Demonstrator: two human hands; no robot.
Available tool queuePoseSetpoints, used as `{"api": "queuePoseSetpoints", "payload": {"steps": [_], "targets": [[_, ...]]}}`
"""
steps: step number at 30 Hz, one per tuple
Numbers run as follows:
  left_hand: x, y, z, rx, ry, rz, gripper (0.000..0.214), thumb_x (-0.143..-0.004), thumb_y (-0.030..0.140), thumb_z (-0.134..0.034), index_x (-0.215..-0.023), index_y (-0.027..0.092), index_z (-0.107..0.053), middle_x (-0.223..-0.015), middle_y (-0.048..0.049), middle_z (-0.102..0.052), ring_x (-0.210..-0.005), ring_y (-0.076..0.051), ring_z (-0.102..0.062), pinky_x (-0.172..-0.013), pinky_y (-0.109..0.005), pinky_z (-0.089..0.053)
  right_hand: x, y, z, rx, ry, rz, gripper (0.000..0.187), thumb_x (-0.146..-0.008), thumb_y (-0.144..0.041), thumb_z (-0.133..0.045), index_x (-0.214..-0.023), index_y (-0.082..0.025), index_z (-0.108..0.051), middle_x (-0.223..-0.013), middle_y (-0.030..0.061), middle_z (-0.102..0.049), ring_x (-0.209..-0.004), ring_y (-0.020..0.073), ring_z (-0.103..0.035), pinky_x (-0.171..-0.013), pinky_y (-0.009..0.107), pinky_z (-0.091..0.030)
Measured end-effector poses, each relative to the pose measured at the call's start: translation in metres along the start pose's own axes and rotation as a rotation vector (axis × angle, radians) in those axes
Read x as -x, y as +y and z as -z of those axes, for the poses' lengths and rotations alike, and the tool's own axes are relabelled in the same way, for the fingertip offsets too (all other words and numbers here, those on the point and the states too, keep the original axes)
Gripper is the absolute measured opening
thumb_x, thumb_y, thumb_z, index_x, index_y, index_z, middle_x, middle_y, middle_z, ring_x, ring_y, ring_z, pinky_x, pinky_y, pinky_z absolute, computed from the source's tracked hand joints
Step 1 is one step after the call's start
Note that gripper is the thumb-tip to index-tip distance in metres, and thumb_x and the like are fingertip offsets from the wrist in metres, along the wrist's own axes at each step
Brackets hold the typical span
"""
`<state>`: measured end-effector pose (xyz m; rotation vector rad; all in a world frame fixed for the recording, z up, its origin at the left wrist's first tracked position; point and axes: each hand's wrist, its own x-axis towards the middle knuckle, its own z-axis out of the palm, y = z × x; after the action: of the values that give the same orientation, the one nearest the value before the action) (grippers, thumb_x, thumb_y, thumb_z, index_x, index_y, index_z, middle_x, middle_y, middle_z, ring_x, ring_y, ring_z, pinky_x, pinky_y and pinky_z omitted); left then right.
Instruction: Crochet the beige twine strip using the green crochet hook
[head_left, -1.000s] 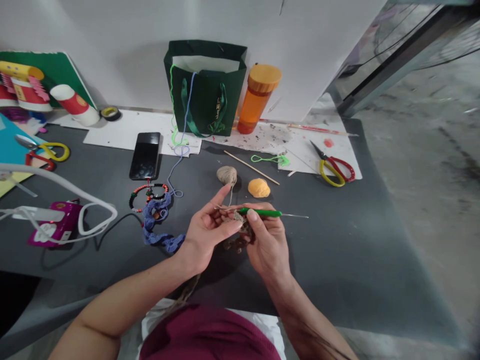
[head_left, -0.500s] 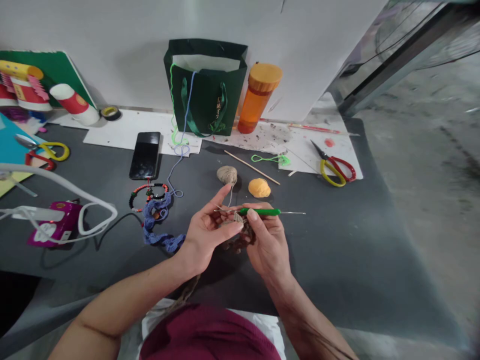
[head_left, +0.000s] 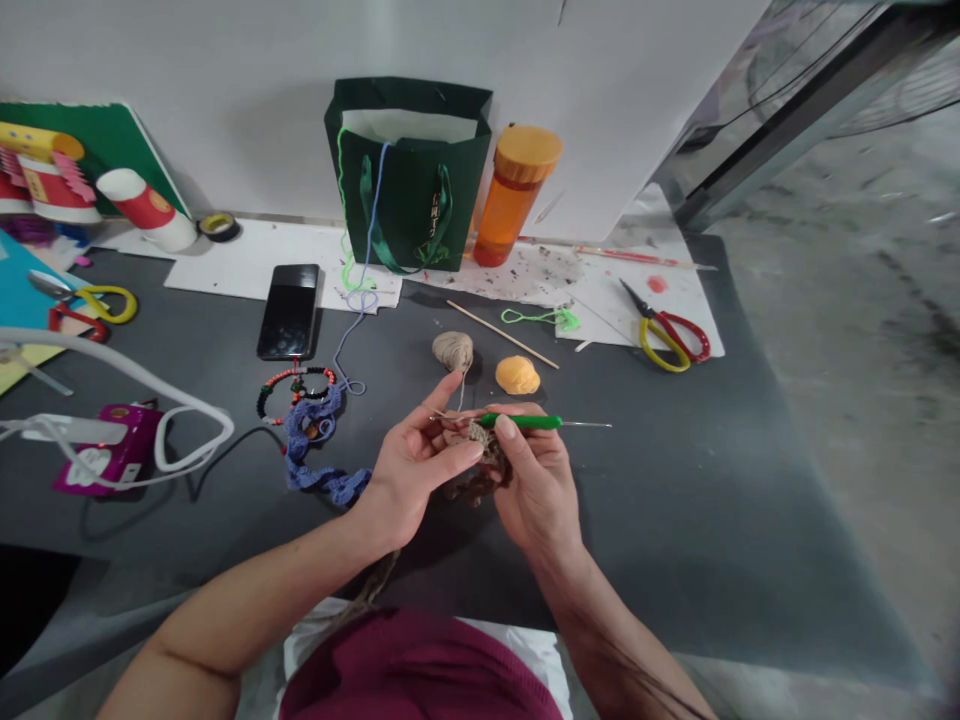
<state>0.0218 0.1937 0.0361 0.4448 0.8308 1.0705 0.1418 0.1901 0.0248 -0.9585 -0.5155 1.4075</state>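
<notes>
My right hand (head_left: 536, 480) grips a green-handled crochet hook (head_left: 525, 422), its metal shaft pointing right. My left hand (head_left: 416, 465) pinches a small beige and brown crochet piece (head_left: 484, 462) between thumb and fingers, forefinger raised with a strand of yarn over it. That strand runs up to a small beige yarn ball (head_left: 453, 350) on the grey table (head_left: 675, 480). An orange yarn ball (head_left: 517, 375) lies just right of it.
A green gift bag (head_left: 409, 180) and orange bottle (head_left: 517, 195) stand at the wall. A phone (head_left: 289, 310), bead bracelet (head_left: 294, 385), blue crochet strip (head_left: 319, 455), wooden stick (head_left: 502, 335), red-yellow scissors (head_left: 667, 335) and a pink device with white cable (head_left: 112, 450) lie around.
</notes>
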Motion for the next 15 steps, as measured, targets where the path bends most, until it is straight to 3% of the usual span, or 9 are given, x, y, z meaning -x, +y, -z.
{"api": "queuePoseSetpoints", "payload": {"steps": [15], "targets": [[-0.0003, 0.0012, -0.0017, -0.008, 0.026, 0.016, 0.074, -0.062, 0.019, -0.093, -0.132, 0.026, -0.07, -0.092, 0.0006, -0.077, -0.084, -0.012, -0.068, -0.084, -0.026, -0.054, -0.001, 0.0007, 0.002, 0.001, -0.021, 0.007, 0.022, -0.073, -0.041, -0.089, -0.082, -0.026, -0.076, -0.075, -0.0027, -0.079, -0.063, 0.0134, -0.074, -0.049, 0.02, -0.052]]}}
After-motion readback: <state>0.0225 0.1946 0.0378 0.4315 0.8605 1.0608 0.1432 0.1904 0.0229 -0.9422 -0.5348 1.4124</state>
